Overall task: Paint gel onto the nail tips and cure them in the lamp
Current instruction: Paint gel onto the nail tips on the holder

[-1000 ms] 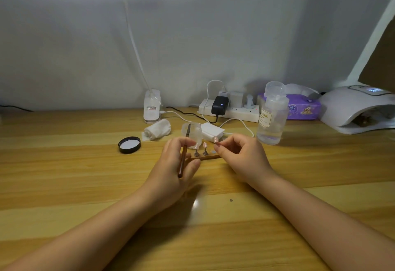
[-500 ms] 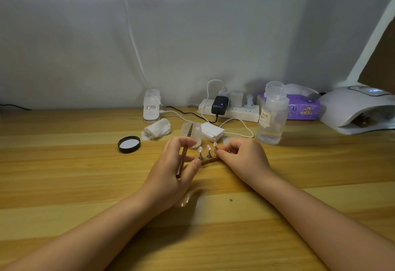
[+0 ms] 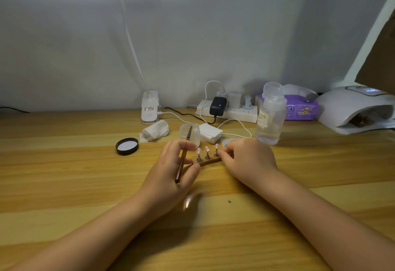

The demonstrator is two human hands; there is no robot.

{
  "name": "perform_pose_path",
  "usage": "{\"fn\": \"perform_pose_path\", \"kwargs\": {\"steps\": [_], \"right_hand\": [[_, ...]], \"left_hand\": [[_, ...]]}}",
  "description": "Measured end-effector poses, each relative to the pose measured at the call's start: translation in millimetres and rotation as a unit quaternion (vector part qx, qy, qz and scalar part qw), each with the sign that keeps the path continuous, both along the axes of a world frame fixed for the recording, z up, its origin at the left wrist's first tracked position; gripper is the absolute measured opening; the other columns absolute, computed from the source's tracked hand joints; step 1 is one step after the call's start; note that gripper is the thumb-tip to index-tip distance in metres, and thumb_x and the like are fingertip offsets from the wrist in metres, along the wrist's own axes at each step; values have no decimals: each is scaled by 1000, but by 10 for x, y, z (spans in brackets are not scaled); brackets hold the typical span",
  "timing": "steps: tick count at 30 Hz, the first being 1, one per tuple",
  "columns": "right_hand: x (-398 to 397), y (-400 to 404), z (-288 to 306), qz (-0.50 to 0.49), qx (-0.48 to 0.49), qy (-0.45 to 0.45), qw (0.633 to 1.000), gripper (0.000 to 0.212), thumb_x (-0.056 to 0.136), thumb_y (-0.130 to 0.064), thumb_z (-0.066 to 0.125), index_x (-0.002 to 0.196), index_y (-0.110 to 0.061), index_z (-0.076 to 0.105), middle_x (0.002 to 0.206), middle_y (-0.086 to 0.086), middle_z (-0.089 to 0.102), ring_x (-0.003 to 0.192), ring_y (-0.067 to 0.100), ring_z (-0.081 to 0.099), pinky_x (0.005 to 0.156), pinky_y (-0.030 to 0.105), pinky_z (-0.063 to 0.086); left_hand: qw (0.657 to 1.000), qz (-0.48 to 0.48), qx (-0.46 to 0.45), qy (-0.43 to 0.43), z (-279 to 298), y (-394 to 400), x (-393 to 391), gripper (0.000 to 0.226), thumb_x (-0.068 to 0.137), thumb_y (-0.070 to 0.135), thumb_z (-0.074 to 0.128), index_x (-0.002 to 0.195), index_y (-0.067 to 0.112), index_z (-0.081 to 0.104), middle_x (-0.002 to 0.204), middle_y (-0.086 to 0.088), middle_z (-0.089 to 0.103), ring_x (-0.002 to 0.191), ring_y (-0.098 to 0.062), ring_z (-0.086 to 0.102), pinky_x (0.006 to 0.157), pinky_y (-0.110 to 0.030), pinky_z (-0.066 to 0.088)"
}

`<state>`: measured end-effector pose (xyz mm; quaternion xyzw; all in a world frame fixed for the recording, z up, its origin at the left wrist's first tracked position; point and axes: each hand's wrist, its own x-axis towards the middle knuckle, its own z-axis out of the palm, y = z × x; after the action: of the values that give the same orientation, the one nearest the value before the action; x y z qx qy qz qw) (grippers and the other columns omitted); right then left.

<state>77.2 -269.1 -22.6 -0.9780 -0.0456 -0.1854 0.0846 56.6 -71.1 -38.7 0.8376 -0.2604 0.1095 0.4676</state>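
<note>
The left hand (image 3: 171,172) curls its fingers round a thin brown brush (image 3: 183,159), thumb and forefinger pinching the handle so that the bristle end points up and away, across the front of a small frosted gel jar (image 3: 190,134) just beyond the fingertips. The same hand's lower fingers touch the near end of a brown wooden strip (image 3: 210,161) that lies on the wooden table (image 3: 64,185) between the two hands. The right hand (image 3: 249,159) pinches the strip's other end with curled fingers; its fingertips sit just beside the rightmost of three pink nail tips (image 3: 207,149), each upright on a small dark stand along the strip. Just beyond the right fingers lies a white pad stack (image 3: 210,133), and further right of it stands a clear bottle (image 3: 270,117) with a label. To the left of the left hand's fingers, a little apart, a black jar lid (image 3: 127,146) lies flat, with a rolled white cloth (image 3: 156,130) behind it. Against the wall are a white clip base (image 3: 150,108) of the desk light, a power strip (image 3: 228,110) with a black adapter (image 3: 218,103) plugged in, and a purple tissue pack (image 3: 299,108). Well to the right of the right hand sits the white curing lamp (image 3: 354,108), its opening facing the table.
</note>
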Motion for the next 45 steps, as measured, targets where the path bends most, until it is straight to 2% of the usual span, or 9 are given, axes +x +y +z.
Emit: {"fn": "perform_pose_path", "kwargs": {"steps": [2,7,11,17,20,27,33,41,45], "right_hand": [[0,-43,89,-14,-40,-2,999,39,93,-53,48,76,-22,67,65,-7,56,65,13,52,46,22,32],[21,-259,288,-105,-85,57,989,49,82,-69,52,67,-22,48,68,-4,50,60,12,45,47,23,33],[38,-366,279,-155,-108,108,976,49,80,-68,56,85,-20,49,71,-5,45,64,13,44,46,24,28],[87,-382,198,-81,10,178,981,46,79,-67,58,103,-29,70,84,-8,66,77,10,61,66,29,54],[108,-347,162,-62,22,162,985,40,80,-65,59,100,-32,72,74,-11,65,73,8,61,65,28,54],[97,-281,95,-57,-23,73,995,47,77,-71,56,93,-31,72,83,-11,65,78,11,58,58,24,47],[106,-230,1,-34,65,39,997,36,82,-62,58,101,-35,73,82,-13,65,78,10,55,51,21,33],[119,-227,-155,-20,179,33,983,21,85,-52,61,90,-37,75,89,-17,69,85,5,57,60,21,40],[100,-213,-153,5,182,20,983,19,88,-45,61,92,-33,75,84,-14,69,81,7,58,63,26,47]], "left_hand": [[1000,-3,2,-7,-5,1,-3,34,92,23,64,113,41,44,123,14,48,106,0,60,87,-20,51],[1000,1,3,-22,-10,7,-8,33,93,23,62,111,44,44,120,19,48,106,4,58,83,-13,49],[1000,5,5,-28,5,5,-16,33,93,22,61,111,45,43,119,20,48,105,5,56,82,-9,47],[999,14,-14,-31,21,4,-43,33,93,19,62,110,43,46,118,19,51,98,2,60,82,-16,51],[999,20,-17,-35,24,7,-51,32,93,20,61,109,43,46,116,20,52,96,-1,62,81,-20,53],[998,51,-14,-45,16,3,-38,32,94,19,60,106,45,45,115,17,54,99,-6,61,80,-22,51],[996,61,-11,-59,4,5,-28,28,94,17,59,108,40,49,113,14,56,100,-1,57,81,-18,48],[996,59,-11,-68,4,6,-19,21,94,18,57,109,32,54,111,12,58,102,4,53,80,-9,45],[995,56,-33,-78,39,-7,-39,11,99,28,52,103,38,52,105,14,58,99,-4,58,80,-19,48]]}}
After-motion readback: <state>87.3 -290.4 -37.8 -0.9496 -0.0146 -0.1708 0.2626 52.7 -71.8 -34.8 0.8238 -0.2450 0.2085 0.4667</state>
